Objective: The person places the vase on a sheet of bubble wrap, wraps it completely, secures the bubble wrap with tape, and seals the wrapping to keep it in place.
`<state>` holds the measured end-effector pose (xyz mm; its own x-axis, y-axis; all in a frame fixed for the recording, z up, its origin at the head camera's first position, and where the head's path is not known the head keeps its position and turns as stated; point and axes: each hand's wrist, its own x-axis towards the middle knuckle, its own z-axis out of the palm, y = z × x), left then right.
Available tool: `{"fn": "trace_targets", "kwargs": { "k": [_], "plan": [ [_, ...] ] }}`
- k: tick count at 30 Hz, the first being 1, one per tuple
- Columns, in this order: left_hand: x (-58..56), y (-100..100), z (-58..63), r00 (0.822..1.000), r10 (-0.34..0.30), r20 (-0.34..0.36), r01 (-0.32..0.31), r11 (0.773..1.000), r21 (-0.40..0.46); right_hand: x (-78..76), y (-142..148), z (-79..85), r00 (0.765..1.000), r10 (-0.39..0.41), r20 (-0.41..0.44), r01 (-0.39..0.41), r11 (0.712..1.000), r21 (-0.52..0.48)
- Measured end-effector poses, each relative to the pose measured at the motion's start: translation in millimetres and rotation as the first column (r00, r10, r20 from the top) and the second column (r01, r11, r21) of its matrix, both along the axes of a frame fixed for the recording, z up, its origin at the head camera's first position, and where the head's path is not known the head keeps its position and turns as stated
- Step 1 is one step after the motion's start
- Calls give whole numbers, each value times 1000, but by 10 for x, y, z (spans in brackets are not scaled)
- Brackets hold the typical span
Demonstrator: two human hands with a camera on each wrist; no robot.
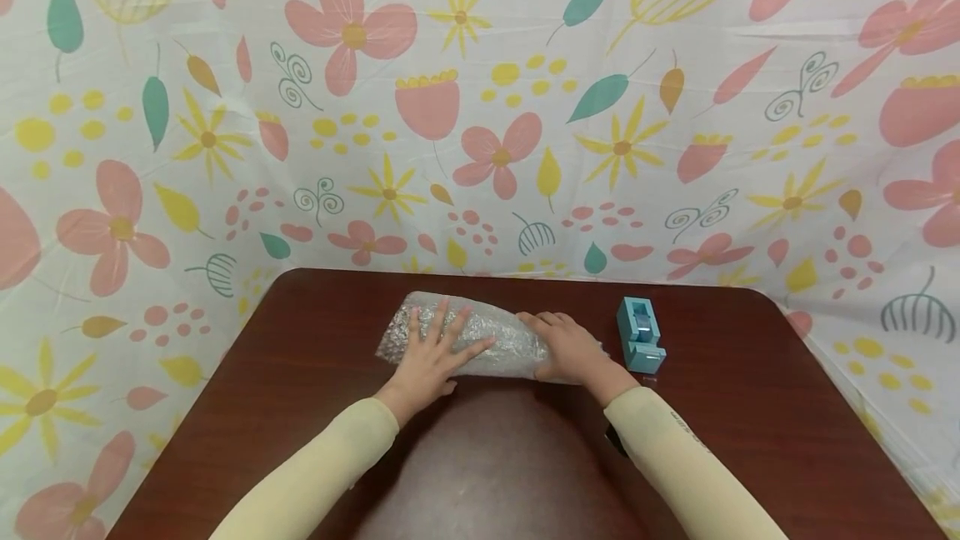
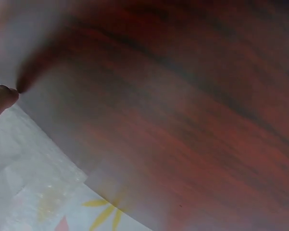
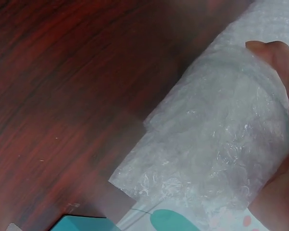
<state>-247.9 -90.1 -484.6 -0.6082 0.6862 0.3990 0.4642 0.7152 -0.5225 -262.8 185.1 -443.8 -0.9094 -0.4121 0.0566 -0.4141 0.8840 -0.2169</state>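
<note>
A long bundle of clear bubble wrap (image 1: 506, 330) lies crosswise on the dark wood table, flattened and crinkled at its left end. My left hand (image 1: 422, 369) rests on its left half, fingers straight and spread over the top. Around the right part curls my right hand (image 1: 573, 352), with the thumb on the near side and the fingers over the far side. The right wrist view shows the rolled, layered bubble wrap (image 3: 216, 130) in that grip. Only a thumb (image 2: 2, 100) and a strip of wrap show in the left wrist view. Whatever the wrap may enclose is hidden.
A light blue tape dispenser (image 1: 641, 336) with a clear roll stands just right of the right hand. A small clear scrap (image 1: 649, 379) lies beside its near end. Behind the table (image 1: 720, 440) hangs a flower-patterned cloth (image 1: 480, 98).
</note>
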Motion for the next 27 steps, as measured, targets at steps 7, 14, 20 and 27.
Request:
{"fn": "trace_targets", "kwargs": {
  "k": [7, 14, 20, 27],
  "plan": [
    [-99, 12, -4, 999, 31, -24, -32, 999, -12, -87, 15, 40, 998, 32, 54, -31, 999, -18],
    [-164, 98, 62, 998, 45, -41, -47, 998, -50, -173, 19, 50, 995, 35, 93, -31, 998, -53],
    [-145, 162, 200, 993, 114, -7, -114, 981, -155, -142, 22, 72, 989, 17, 147, -5, 997, -81],
    [-60, 118, 326, 990, 89, 105, -76, 989, -124, -95, 7, 131, 955, 33, 294, 11, 989, -147]
  ]
}}
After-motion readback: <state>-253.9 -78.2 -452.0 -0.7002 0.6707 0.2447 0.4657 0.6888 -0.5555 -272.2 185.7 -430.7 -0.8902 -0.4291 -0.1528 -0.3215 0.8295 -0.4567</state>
